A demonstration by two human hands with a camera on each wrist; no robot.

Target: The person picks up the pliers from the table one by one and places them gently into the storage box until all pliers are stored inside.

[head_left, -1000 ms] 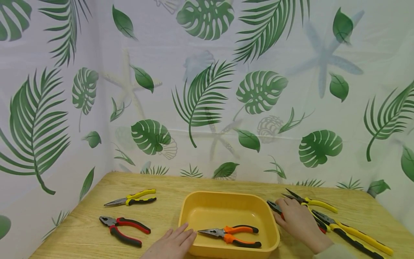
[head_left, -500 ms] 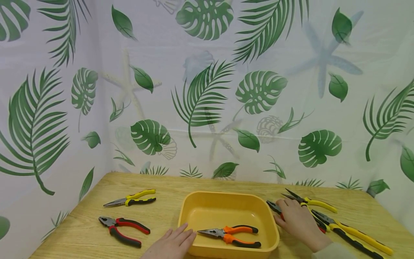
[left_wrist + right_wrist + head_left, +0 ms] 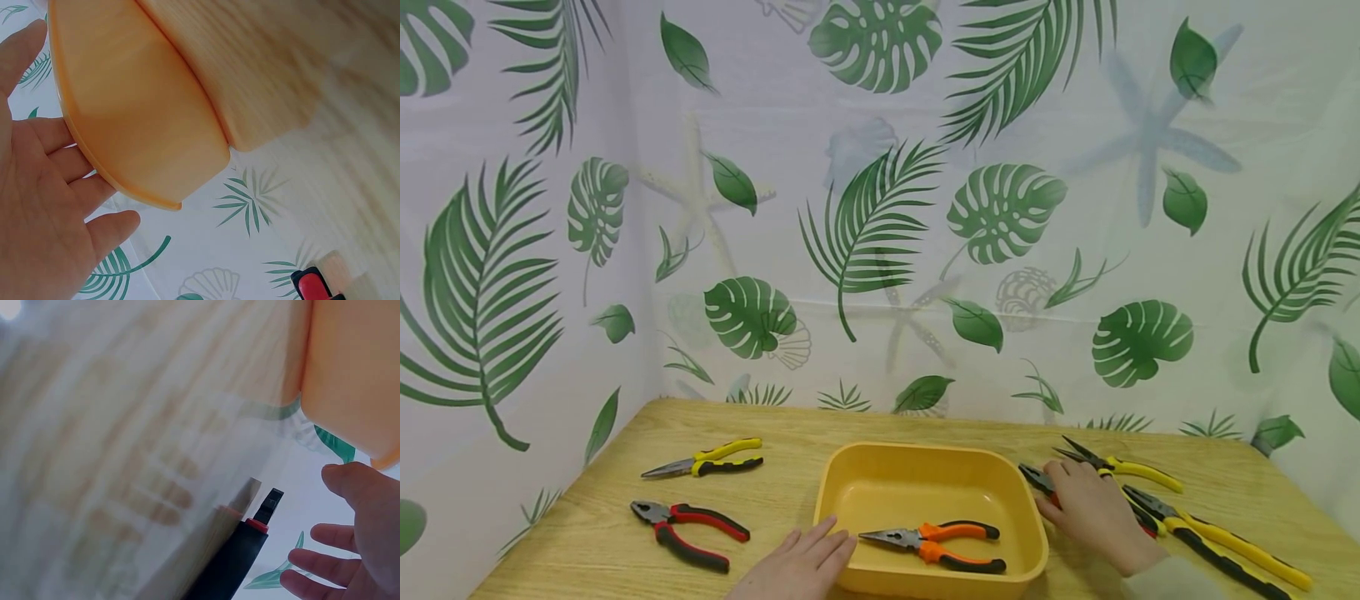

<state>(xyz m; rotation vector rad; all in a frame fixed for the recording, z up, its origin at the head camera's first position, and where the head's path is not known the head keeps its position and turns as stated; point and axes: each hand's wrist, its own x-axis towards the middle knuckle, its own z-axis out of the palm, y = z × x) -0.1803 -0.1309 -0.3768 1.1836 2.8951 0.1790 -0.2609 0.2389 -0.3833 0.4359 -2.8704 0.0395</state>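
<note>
Subject: pliers with red-and-black grips (image 3: pixel 1037 478), lying on the surface (image 3: pixel 580 542) at the lower right of the head frame, just beside the right wall of the yellow tray (image 3: pixel 917 500).

Hands: the right hand (image 3: pixel 1093 512) is over the pliers, covering their mid-section; the right wrist view shows its fingers extended and spread, not closed around a grip. Contact cannot be confirmed. The left hand (image 3: pixel 797 562) lies with fingers extended at the tray's left rim, not clenched.

Handling: expect a compact, dense tool, rigid throughout and not fragile, with weight likely biased toward the metal head. The grips appear to be moulded, probably non-slip; bare metal should be smoother. The handles may swing about the pivot if only one is held.

Grip point: take both handles together, just behind the pivot, with thumb and fingers opposed. Avoid the head tip as a hold. Maintain clearance from the yellow-and-black pliers (image 3: pixel 1240 547) close by at the lower right of the frame, whose handles could snag.
</note>
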